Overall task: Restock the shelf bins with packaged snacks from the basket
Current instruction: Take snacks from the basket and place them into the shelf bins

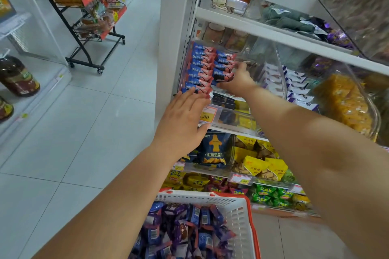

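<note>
- The right hand (236, 79) reaches into the clear bin (280, 73) on the shelf (273, 33) and grasps a blue-and-pink snack pack (223, 75) at the near end of the right-hand row, thumb under it and fingers behind.
- The left hand (183, 118) lies released and flat, fingers straight, with its fingertips touching the nearest pack of the left row (199, 69) at the bin's front lip.
- Both rows run away from the person, up and back into the bin; each pack lies with its long axis across the row, left to right.
- The right row is the shorter one, so by my reading the next pack belongs at its near end, just in front of the right hand, which is the nearer hand to that gap.
- Count: two rows; about nine packs show in the left row and about four in the right, the grasped one included.
- The basket (242, 212), white with a red rim, sits below both arms and holds a heap of the same kind of packs, too many and too jumbled to count.
</note>
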Demonstrator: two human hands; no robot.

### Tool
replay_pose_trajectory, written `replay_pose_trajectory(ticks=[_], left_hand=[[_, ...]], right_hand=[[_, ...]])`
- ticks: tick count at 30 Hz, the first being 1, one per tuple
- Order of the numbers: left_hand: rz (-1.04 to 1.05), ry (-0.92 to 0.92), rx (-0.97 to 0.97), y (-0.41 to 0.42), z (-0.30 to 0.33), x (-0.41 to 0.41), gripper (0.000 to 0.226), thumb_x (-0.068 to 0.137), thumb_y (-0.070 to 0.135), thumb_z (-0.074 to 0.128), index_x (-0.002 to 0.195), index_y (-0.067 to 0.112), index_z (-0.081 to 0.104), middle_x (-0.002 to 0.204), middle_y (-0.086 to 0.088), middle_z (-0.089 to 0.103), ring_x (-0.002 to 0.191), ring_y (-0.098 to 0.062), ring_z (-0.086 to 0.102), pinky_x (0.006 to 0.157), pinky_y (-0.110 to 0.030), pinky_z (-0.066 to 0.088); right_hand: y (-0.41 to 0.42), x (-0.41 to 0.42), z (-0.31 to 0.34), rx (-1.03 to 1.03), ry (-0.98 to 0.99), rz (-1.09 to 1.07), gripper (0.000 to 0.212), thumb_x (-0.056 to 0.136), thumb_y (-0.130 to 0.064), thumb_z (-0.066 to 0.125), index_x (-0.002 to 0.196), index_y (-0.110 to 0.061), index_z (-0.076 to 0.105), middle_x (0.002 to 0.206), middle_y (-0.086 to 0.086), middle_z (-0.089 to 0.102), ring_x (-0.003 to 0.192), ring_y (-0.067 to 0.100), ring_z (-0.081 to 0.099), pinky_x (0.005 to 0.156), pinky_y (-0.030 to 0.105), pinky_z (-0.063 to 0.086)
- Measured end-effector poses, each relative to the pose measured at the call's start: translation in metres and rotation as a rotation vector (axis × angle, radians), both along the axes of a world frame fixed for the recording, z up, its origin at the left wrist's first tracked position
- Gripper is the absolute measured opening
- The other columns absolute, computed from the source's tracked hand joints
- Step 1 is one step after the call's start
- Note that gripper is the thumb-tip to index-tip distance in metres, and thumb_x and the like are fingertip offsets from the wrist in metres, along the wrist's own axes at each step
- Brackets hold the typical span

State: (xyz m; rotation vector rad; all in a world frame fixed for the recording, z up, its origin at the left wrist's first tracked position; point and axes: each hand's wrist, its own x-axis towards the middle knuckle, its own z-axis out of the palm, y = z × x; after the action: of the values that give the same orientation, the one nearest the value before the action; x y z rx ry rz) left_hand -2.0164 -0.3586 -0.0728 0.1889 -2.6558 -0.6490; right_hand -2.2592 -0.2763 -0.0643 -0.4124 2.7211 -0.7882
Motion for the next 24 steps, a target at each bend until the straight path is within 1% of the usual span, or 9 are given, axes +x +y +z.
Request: replay_pose_trajectory(ticks=[1,2,4,7,9,10,16,20,24], left_hand=[[0.001,0.001,-0.002,0.000,0.000,0.000,0.057,0.092,0.034,0.063,0.144,0.022,0.043,0.151,0.003,0.041,0.147,-0.017,0.022,0.117,-0.027,-0.002],[0.001,0.002,-0.003,0.000,0.000,0.000,0.057,0.092,0.034,0.063,0.144,0.022,0.043,0.151,0.003,0.042,0.147,-0.017,0.022,0.117,-0.027,-0.002],[0.002,-0.002,-0.001,0.001,0.001,0.001,0.058,0.092,0.035,0.063,0.145,0.022,0.042,0.151,0.003,0.041,0.147,-0.017,0.021,0.117,-0.027,-0.003],[0.000,-0.007,-0.008,0.000,0.001,0.000,0.058,0.093,0.036,0.061,0.146,0.023,0.040,0.153,0.005,0.038,0.148,-0.016,0.018,0.116,-0.025,-0.006],[-0.001,-0.009,-0.005,0.000,0.001,0.000,0.058,0.093,0.035,0.061,0.146,0.023,0.039,0.153,0.005,0.037,0.148,-0.015,0.018,0.116,-0.025,-0.006],[-0.002,-0.011,-0.004,0.000,0.001,0.000,0.058,0.093,0.035,0.061,0.146,0.023,0.039,0.153,0.005,0.037,0.148,-0.015,0.018,0.116,-0.025,-0.006],[0.004,-0.005,-0.017,0.000,-0.001,-0.001,0.059,0.092,0.035,0.063,0.146,0.023,0.040,0.152,0.004,0.039,0.148,-0.016,0.019,0.117,-0.027,-0.003],[0.005,0.000,-0.019,0.000,-0.002,-0.001,0.059,0.092,0.035,0.064,0.145,0.022,0.041,0.152,0.004,0.040,0.147,-0.017,0.020,0.117,-0.027,-0.003],[0.007,0.005,-0.021,0.001,-0.002,-0.001,0.060,0.091,0.035,0.065,0.145,0.022,0.041,0.152,0.004,0.040,0.147,-0.017,0.021,0.117,-0.026,-0.003]], right_hand=[[0.000,0.000,-0.001,0.004,0.043,0.031,0.097,0.076,-0.033,0.082,0.148,-0.022,0.018,0.141,0.016,0.038,0.123,0.033,0.049,0.104,0.046,0.044],[-0.001,-0.001,-0.001,0.007,0.064,0.055,0.100,0.076,-0.033,0.082,0.150,-0.030,0.015,0.143,0.017,0.034,0.125,0.036,0.048,0.105,0.050,0.043],[-0.003,-0.003,-0.003,0.027,0.068,0.095,0.094,0.078,-0.034,0.080,0.149,-0.036,0.018,0.144,0.018,0.034,0.122,0.038,0.051,0.102,0.053,0.046],[-0.004,-0.007,-0.007,0.038,0.056,0.139,0.082,0.080,-0.031,0.079,0.146,-0.028,0.030,0.140,0.012,0.045,0.122,0.031,0.054,0.106,0.043,0.044],[-0.002,-0.009,-0.009,-0.004,0.037,0.126,0.078,0.081,-0.026,0.079,0.145,-0.022,0.034,0.138,0.009,0.050,0.120,0.026,0.056,0.102,0.033,0.043],[-0.001,-0.011,-0.010,-0.013,0.036,0.114,0.077,0.081,-0.025,0.079,0.144,-0.021,0.035,0.138,0.008,0.051,0.119,0.026,0.056,0.100,0.031,0.043],[0.000,-0.018,-0.015,0.003,0.074,0.088,0.079,0.079,-0.030,0.079,0.144,-0.025,0.035,0.136,0.013,0.050,0.118,0.030,0.056,0.106,0.042,0.043],[0.000,-0.019,-0.017,-0.009,0.061,0.080,0.081,0.078,-0.032,0.080,0.144,-0.028,0.034,0.138,0.013,0.047,0.119,0.031,0.056,0.108,0.044,0.041],[0.002,-0.018,-0.016,-0.042,0.052,0.064,0.091,0.076,-0.032,0.082,0.148,-0.028,0.026,0.141,0.012,0.043,0.124,0.028,0.051,0.111,0.046,0.038]])
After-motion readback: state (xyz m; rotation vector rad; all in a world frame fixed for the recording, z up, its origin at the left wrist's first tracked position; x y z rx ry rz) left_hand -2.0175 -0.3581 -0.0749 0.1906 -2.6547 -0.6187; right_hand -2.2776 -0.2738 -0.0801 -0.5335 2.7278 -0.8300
